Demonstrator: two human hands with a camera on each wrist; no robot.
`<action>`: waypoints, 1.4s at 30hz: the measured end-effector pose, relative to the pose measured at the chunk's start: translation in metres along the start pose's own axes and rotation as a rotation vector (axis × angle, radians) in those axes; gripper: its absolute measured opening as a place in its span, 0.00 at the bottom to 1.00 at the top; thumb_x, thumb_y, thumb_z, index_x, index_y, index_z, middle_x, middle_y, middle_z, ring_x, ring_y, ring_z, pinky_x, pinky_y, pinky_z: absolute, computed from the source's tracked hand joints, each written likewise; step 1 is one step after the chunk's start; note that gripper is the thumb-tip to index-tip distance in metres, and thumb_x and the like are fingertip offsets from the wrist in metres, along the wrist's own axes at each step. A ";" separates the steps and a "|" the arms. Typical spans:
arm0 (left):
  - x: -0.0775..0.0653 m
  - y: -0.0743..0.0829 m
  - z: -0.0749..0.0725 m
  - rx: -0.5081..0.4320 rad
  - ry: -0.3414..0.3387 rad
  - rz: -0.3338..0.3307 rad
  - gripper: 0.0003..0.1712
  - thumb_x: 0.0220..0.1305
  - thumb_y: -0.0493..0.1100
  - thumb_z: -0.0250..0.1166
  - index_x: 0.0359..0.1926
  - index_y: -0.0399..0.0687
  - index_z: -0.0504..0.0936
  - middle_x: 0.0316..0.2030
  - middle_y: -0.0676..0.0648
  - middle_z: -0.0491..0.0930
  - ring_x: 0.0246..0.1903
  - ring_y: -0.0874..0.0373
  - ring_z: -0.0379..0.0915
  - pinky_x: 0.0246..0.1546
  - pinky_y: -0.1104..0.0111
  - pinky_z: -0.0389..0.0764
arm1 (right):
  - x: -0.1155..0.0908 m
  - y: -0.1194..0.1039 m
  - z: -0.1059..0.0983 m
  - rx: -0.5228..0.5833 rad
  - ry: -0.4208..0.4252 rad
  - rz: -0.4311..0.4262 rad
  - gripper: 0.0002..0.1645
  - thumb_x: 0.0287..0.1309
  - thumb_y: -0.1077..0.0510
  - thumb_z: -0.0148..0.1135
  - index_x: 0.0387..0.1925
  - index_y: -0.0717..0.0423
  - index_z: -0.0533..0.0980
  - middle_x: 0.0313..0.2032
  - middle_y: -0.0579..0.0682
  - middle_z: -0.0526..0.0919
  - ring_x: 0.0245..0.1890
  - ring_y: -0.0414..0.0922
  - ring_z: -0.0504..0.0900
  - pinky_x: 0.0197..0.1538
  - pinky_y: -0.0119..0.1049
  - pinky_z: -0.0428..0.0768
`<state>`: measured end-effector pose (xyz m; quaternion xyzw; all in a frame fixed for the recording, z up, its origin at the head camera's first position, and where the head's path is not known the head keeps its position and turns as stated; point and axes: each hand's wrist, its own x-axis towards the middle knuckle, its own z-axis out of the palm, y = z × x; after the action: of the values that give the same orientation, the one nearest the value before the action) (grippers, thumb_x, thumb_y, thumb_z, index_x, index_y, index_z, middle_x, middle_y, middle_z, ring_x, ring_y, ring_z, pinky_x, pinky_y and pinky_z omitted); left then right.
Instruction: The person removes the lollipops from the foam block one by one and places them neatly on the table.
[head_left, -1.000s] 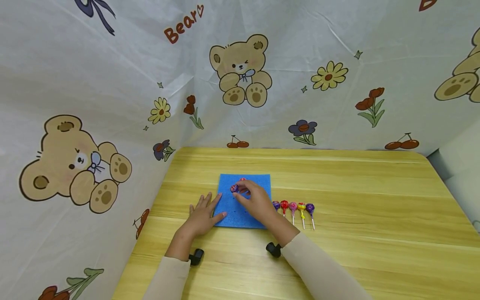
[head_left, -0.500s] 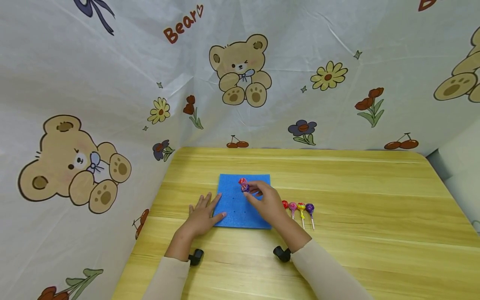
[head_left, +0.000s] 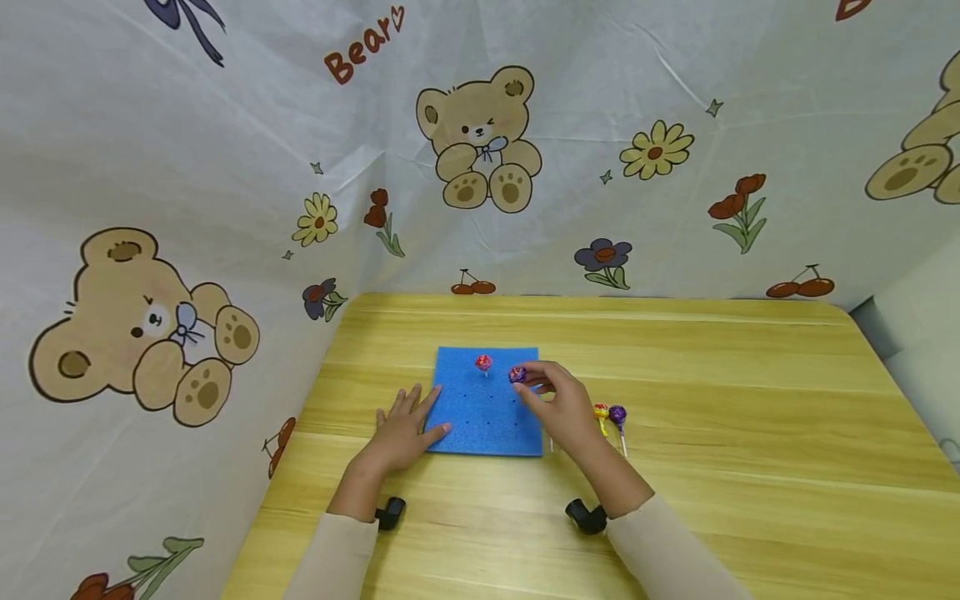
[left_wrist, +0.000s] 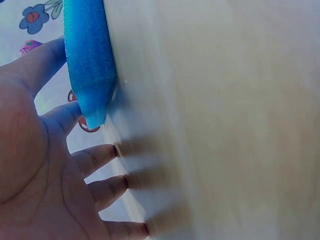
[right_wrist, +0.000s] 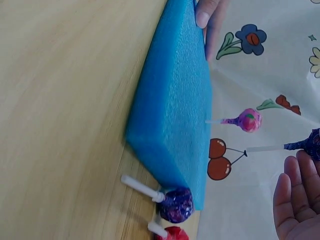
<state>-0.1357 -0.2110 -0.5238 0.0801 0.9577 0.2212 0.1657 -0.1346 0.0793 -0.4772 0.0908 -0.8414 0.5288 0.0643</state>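
My right hand (head_left: 561, 410) pinches a dark purple lollipop (head_left: 517, 375) by its wrapped head over the right part of a blue foam block (head_left: 457, 437). In the right wrist view this lollipop's white stick (right_wrist: 265, 148) is bare and apart from the foam. A pink lollipop (head_left: 483, 362) stands upright in the block near its far edge. Rows of small dark holes show in the foam's top. My left hand (head_left: 401, 435) lies with spread, straight fingers at the block's left edge; its thumb and forefinger touch the foam while other fingertips rest on the table.
Right of the block a row of lollipops lies on the wooden table (head_left: 750, 433), partly hidden by my right hand. A yellow one (head_left: 602, 412) and a purple one (head_left: 618, 415) show there. Another purple lollipop (right_wrist: 176, 205) and a red one (right_wrist: 172, 233) lie beside the foam.
My right hand has carried the purple lollipop rightward over the foam, past the standing pink one, which is now in plain sight. The left hand has stayed put.
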 end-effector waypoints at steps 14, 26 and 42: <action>0.000 0.002 0.000 -0.019 0.005 0.006 0.43 0.71 0.67 0.56 0.81 0.67 0.51 0.81 0.40 0.44 0.80 0.35 0.30 0.69 0.25 0.34 | -0.014 0.020 -0.038 -0.020 0.051 0.087 0.21 0.66 0.51 0.67 0.58 0.53 0.78 0.49 0.50 0.84 0.48 0.46 0.83 0.51 0.39 0.83; -0.001 0.003 0.000 -0.022 0.002 0.007 0.43 0.71 0.66 0.57 0.81 0.67 0.51 0.81 0.39 0.44 0.80 0.35 0.30 0.69 0.25 0.34 | -0.025 0.036 -0.066 -0.025 0.128 0.162 0.23 0.70 0.47 0.62 0.60 0.54 0.77 0.50 0.51 0.83 0.48 0.39 0.79 0.49 0.17 0.75; -0.002 0.005 -0.002 -0.015 0.007 0.003 0.43 0.72 0.66 0.57 0.81 0.66 0.51 0.81 0.39 0.44 0.80 0.35 0.31 0.69 0.25 0.35 | -0.035 0.055 -0.096 -0.069 0.204 0.205 0.25 0.70 0.45 0.62 0.61 0.54 0.76 0.51 0.50 0.82 0.43 0.22 0.76 0.49 0.13 0.72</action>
<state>-0.1339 -0.2082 -0.5191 0.0794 0.9565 0.2289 0.1626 -0.1118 0.1921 -0.4908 -0.0521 -0.8531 0.5099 0.0979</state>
